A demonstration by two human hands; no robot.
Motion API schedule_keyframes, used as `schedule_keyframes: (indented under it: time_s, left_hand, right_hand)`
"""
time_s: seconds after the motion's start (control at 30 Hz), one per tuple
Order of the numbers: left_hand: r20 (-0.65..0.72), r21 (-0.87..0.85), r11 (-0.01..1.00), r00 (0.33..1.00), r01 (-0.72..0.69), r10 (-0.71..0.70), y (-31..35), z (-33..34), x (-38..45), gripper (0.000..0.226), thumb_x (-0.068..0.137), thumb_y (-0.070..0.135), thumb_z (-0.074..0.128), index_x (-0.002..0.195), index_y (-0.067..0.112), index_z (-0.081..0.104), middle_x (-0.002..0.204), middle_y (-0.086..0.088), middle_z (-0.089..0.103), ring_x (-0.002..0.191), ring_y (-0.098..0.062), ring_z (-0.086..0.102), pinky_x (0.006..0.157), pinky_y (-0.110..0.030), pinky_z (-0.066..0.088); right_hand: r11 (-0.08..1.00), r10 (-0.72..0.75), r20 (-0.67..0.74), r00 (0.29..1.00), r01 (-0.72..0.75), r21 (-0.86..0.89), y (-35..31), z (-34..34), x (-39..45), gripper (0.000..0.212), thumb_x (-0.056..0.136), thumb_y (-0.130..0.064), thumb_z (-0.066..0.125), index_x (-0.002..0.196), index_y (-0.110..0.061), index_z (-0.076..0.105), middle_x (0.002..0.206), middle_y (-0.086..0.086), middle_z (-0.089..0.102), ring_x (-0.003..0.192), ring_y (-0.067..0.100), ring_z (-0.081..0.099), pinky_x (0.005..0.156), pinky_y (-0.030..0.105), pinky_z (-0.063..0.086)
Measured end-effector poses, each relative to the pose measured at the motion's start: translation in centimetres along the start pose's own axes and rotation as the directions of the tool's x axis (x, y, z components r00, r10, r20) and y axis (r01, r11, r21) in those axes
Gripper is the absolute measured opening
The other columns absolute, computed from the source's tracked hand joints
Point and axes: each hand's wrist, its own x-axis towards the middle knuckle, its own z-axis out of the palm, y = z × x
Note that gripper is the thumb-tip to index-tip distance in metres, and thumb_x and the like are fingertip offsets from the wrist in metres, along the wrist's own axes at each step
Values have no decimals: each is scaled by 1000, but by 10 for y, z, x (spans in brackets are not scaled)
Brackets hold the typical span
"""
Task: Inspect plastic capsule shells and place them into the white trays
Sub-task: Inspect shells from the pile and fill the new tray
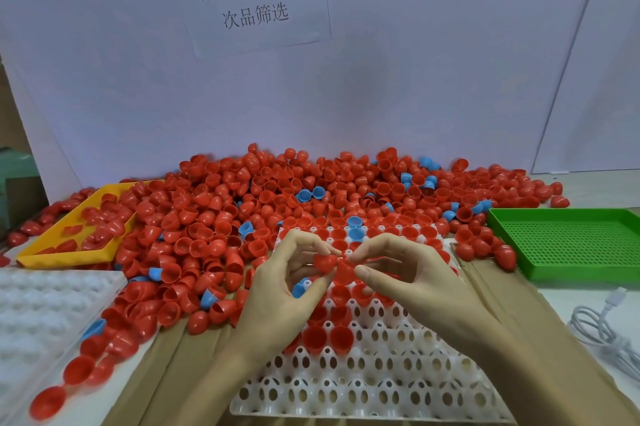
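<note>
Both hands are raised over the white tray (381, 391) and meet at one red shell (334, 264). The left hand (280, 290) pinches the left half of the shell between thumb and forefinger, the other fingers loosely curled, and a blue shell (300, 288) shows under its palm. The right hand (412, 276) pinches the right half, thumb below and fingertips above, with only a narrow gap that the shell fills. The shell is held just above the tray, not touching it. Some tray pockets hold red shells already. Behind lies a big pile (311, 197) of red and blue shells. A yellow tray (45, 254) stands at the left, a green tray (571, 238) at the right.
</note>
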Motion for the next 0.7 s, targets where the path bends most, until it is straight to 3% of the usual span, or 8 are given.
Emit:
schedule_keyframes:
  time_s: [0.23,0.43,0.57,0.7]
  left_hand:
    - [17,14,1000,1000,-10,10,-1,-2,0,28,96,-1,71,104,22,58,124,4,73,125,-18,68,105,-24,53]
    - [43,18,999,999,29,-30,0,-2,0,21,98,8,72,105,24,60,126,6,70,128,-17,65,104,-22,51]
    - [-35,195,981,999,11,-4,-3,-1,-1,17,96,19,76,106,28,65,117,12,71,116,-10,69,96,-20,55]
    - [31,377,918,992,-125,123,-5,0,-1,11,96,19,76,103,24,69,105,13,68,102,-12,69,88,-23,57]
  right_hand:
    - [974,-73,11,997,74,-215,5,3,0,7,100,-16,71,101,-23,73,104,-5,72,100,18,70,88,37,61]
    - [843,-192,22,981,177,-508,9,5,0,16,104,-12,61,101,-27,64,102,-14,63,100,14,63,83,22,53]
    - [801,-218,41,975,203,-563,10,4,1,14,104,-12,62,101,-26,64,102,-17,60,101,14,61,84,20,50]
    - [829,-212,23,977,193,-525,11,3,0,15,103,-13,64,102,-28,64,102,-17,63,101,13,63,84,22,53]
